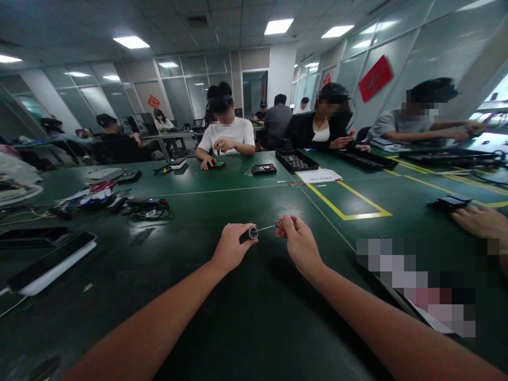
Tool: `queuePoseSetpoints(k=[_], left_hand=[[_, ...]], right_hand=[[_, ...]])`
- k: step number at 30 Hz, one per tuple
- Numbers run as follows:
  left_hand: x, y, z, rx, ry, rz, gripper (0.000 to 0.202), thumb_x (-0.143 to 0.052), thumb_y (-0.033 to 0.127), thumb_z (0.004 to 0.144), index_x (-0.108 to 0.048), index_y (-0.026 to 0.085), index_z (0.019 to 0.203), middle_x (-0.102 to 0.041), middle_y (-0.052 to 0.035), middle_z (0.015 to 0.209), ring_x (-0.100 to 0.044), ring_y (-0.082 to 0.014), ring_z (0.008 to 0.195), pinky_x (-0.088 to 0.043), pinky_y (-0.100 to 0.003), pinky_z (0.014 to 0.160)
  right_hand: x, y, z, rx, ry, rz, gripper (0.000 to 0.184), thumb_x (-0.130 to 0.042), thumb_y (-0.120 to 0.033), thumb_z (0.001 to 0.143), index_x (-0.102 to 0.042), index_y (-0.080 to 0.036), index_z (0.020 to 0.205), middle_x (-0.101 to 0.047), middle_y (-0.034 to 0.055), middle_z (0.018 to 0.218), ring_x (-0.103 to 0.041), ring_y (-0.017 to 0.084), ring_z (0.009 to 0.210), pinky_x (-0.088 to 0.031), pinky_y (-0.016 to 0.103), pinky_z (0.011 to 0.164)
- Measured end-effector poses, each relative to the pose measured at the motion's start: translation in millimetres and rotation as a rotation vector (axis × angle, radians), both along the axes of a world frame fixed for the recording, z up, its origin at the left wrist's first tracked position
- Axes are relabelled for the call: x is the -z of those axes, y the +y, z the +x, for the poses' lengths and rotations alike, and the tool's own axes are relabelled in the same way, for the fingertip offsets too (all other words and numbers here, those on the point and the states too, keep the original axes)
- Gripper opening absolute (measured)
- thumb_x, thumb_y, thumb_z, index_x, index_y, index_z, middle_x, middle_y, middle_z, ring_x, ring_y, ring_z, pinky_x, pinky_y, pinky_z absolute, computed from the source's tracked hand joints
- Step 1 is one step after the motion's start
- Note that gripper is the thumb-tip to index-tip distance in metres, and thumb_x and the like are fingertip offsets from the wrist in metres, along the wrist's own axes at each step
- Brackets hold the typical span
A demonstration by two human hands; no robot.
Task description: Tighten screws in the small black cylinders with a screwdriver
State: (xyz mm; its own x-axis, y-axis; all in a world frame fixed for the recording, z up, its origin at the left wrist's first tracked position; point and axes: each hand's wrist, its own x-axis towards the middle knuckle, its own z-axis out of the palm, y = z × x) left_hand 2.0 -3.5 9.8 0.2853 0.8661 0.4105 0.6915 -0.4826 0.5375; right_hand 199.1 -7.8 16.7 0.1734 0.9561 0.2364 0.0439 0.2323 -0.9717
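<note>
Above the green table, my left hand (234,244) is closed around a small black cylinder (253,233) whose round, ringed end faces me. Between my two hands stretches a thin metal rod (266,228), its left end at the cylinder's rim; I cannot tell whether it goes inside. My right hand (298,242) pinches the rod's other end, where something small and reddish shows between the fingertips. The fingers hide most of that end, so its kind is unclear.
Tangled black cables (148,209) and red-handled scissors (103,186) lie left, beyond a long black-and-white device (53,262). Black parts trays (297,160) stand ahead near yellow tape (367,216). Co-workers sit across the table; another person's hand (482,219) rests at right.
</note>
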Motion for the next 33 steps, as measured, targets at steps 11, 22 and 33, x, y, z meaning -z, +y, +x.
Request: queuePoseSetpoints(k=[11,22,33], left_hand=[[3.1,2.9,-4.8,-0.033,0.039,0.023,0.034,-0.071,0.031,0.088,-0.065,0.029,0.122,-0.070,-0.0041,0.120,-0.060,-0.0261,0.117,-0.025,-0.058,0.116],[2.1,2.1,-5.7,-0.054,0.034,0.046,0.035,-0.074,0.031,0.085,-0.067,0.027,0.119,-0.071,-0.0046,0.118,-0.060,-0.0265,0.114,-0.029,-0.056,0.112],[3.2,4.2,-5.7,-0.011,0.004,0.043,0.035,-0.077,0.029,0.083,-0.068,0.028,0.117,-0.072,-0.0024,0.116,-0.062,-0.0248,0.111,-0.036,-0.050,0.108]], right_hand=[[1.0,2.0,1.4,0.049,0.098,-0.020,0.031,-0.050,-0.054,0.092,-0.056,-0.023,0.087,-0.063,0.0037,0.077,-0.061,0.020,0.067,-0.055,0.037,0.065],[-11.1,-16.1,-2.0,-0.048,-0.320,0.128,0.024,-0.049,-0.044,0.097,-0.058,-0.022,0.096,-0.068,0.0035,0.079,-0.066,0.021,0.074,-0.050,0.035,0.072],[-11.0,-16.2,-3.0,-0.020,-0.344,0.140,0.020,-0.047,-0.040,0.099,-0.056,-0.022,0.095,-0.068,0.0029,0.080,-0.067,0.020,0.075,-0.049,0.034,0.072]])
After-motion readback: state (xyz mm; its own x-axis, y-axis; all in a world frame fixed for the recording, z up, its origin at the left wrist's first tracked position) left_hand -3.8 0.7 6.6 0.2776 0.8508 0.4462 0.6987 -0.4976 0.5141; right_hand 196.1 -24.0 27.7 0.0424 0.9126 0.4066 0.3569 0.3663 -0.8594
